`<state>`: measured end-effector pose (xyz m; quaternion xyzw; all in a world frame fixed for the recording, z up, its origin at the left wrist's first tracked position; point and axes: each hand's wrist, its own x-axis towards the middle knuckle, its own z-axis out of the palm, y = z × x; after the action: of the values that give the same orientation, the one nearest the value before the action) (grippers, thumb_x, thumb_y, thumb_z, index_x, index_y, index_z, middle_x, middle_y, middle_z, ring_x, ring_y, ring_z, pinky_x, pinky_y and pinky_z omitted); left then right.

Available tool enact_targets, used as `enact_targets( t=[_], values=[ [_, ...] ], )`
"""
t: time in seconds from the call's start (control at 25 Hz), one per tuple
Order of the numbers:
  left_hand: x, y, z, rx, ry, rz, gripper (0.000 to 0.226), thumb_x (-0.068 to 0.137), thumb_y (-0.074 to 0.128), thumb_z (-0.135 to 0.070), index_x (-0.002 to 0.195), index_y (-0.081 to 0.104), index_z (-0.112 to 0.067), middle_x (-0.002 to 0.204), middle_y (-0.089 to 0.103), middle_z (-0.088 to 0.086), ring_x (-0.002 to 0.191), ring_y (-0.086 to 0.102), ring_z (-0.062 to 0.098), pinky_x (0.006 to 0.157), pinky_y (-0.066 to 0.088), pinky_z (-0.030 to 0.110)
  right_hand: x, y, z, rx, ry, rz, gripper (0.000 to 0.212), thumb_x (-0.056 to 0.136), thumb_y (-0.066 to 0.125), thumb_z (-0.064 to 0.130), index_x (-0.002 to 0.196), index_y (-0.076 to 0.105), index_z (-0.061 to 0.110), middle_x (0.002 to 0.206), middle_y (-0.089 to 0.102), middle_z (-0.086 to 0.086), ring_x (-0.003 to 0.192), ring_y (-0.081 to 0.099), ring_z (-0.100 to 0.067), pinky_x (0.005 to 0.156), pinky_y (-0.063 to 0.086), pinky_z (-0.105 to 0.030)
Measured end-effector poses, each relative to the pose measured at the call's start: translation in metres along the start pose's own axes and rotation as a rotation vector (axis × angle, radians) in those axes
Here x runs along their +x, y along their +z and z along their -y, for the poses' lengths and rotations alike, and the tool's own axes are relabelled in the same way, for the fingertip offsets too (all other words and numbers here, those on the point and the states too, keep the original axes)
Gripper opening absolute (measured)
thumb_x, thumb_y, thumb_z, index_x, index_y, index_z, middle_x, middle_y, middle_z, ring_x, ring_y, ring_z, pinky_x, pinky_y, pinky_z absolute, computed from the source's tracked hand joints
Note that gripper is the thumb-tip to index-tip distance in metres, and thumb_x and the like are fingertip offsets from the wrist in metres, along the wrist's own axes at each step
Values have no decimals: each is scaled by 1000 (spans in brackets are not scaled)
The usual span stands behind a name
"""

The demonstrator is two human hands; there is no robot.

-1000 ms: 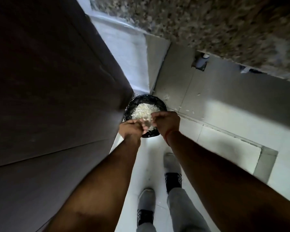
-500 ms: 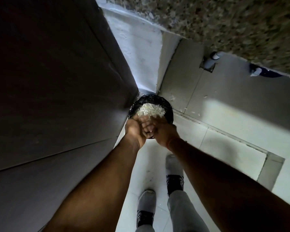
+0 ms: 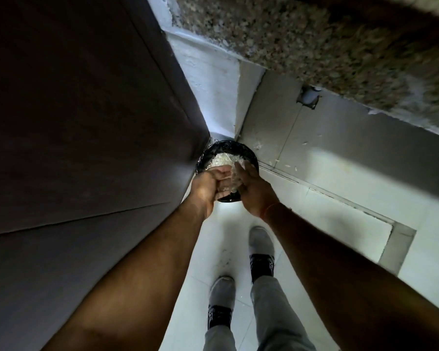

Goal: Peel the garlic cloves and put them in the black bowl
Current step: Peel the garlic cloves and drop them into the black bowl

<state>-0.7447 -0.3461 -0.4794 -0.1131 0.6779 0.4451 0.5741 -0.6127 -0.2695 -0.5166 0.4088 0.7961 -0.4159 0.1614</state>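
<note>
I am standing over a black-lined bin (image 3: 241, 148) on the floor at the centre of the frame, and I am judging this to be the clearing-away of garlic skins rather than peeling itself. My left hand (image 3: 211, 184) is curling its fingers around a clump of pale papery skins (image 3: 230, 182), while my right hand (image 3: 251, 191) is pressing flat against the same clump with straight fingers. More white skins (image 3: 219, 159) are lying heaped in the bin below. No garlic cloves or black bowl are showing here. Next I am needing to let go and brush my palms off over the bin. The dark cabinet (image 3: 86, 122) at left is crowding it, stray flakes (image 3: 287, 166) are lying on the tiles to the right, and my shoes (image 3: 260, 243) are standing just below.
</note>
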Motion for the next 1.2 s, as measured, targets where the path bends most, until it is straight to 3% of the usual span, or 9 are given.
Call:
enact_targets(
  t=[0.08, 0.16, 0.24, 0.32, 0.48, 0.64, 0.84, 1.08, 1.2],
  values=[
    [-28, 5, -1, 209, 102, 2, 31, 101, 44, -4, 119, 69, -8, 104, 74, 2, 88, 70, 9, 70, 54, 20, -28, -14, 10, 32, -53, -72, 59, 106, 44, 27, 162, 24, 28, 171, 13, -5, 152, 29, -30, 119, 33, -44],
    [-65, 13, -3, 416, 230, 22, 28, 101, 50, -3, 124, 66, -5, 120, 67, 8, 111, 64, 20, 83, 52, 21, -68, -37, 19, 28, -34, -133, 58, 106, 45, 27, 162, 27, 26, 170, 17, -7, 152, 29, -31, 120, 32, -44],
    [-116, 20, -9, 719, 389, 21, 34, 100, 54, -9, 133, 63, -5, 135, 62, 13, 131, 55, 28, 107, 41, 22, -120, -66, 30, 7, -39, -200, 58, 106, 46, 26, 161, 28, 25, 169, 21, -7, 153, 26, -30, 122, 29, -42],
    [-187, 32, -19, 985, 589, 100, 42, 97, 53, -13, 137, 59, -1, 142, 58, 18, 135, 49, 31, 112, 27, 20, -190, -100, 41, -7, -36, -276, 56, 107, 45, 27, 161, 30, 23, 168, 24, -8, 154, 24, -28, 122, 28, -42],
    [-313, 63, -28, 1302, 829, 217, 56, 95, 45, -27, 146, 50, -5, 151, 48, 19, 143, 41, 34, 122, 26, 36, -335, -155, 57, -32, 34, -427, 53, 107, 44, 29, 159, 35, 19, 166, 30, -11, 153, 28, -28, 118, 34, -47],
    [-436, 128, -6, 1495, 1034, 429, 56, 101, 45, -32, 153, 42, -11, 159, 39, 16, 148, 32, 31, 123, 22, 38, -483, -186, 41, -14, 141, -608, 53, 106, 43, 30, 157, 38, 18, 163, 35, -11, 150, 33, -30, 120, 33, -45],
    [-541, 229, 58, 1597, 1221, 722, 54, 103, 50, -29, 153, 42, -11, 160, 39, 14, 148, 32, 28, 122, 22, 32, -631, -194, -12, 58, 378, -787, 54, 107, 41, 30, 160, 33, 22, 167, 28, -5, 154, 25, -24, 123, 28, -43],
    [-625, 348, 161, 1752, 1374, 1003, 56, 100, 53, -32, 151, 43, -11, 158, 40, 16, 146, 35, 32, 123, 27, 38, -772, -184, -98, 122, 619, -908, 57, 107, 43, 30, 161, 28, 22, 168, 24, -5, 155, 22, -24, 125, 18, -35],
    [-649, 394, 226, 1857, 1386, 1081, 61, 96, 52, -37, 152, 43, -13, 157, 41, 16, 146, 35, 33, 121, 31, 42, -835, -164, -142, 179, 716, -928, 59, 104, 47, 26, 160, 30, 22, 167, 29, -5, 153, 27, -27, 123, 23, -36]
  ],
)
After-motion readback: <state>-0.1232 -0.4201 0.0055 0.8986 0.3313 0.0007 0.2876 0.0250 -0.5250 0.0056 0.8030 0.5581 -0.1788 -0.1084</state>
